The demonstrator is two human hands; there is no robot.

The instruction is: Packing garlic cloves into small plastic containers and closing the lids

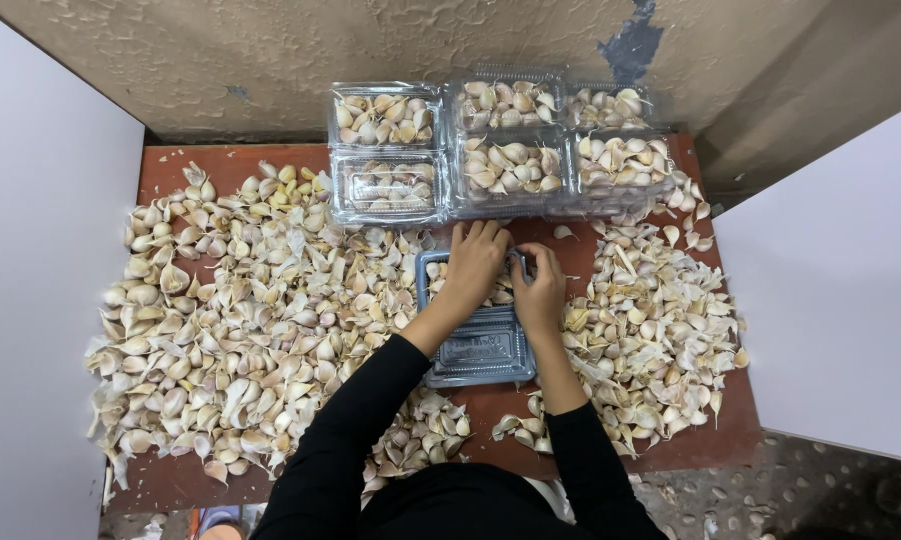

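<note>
Both hands rest on an open clear plastic clamshell box (474, 345) near the middle of the counter (161, 175). The left hand (474, 265) lies flat, fingers bent, over the garlic cloves (498, 295) in the far half. The right hand (541, 293) pinches the far rim. The box's long axis runs from the near edge to the far edge, lid half nearest the person.

**Garlic Cloves Heaped Across a Red-Brown Table**

Loose garlic cloves lie in a broad pile (231, 320) on the left of the wooden table (171, 480) and a smaller pile (651, 320) on the right. Along the far edge, filled clear plastic boxes (501, 150) sit packed side by side. White panels (41, 280) flank the table beneath a rough plaster wall (271, 50).
</note>
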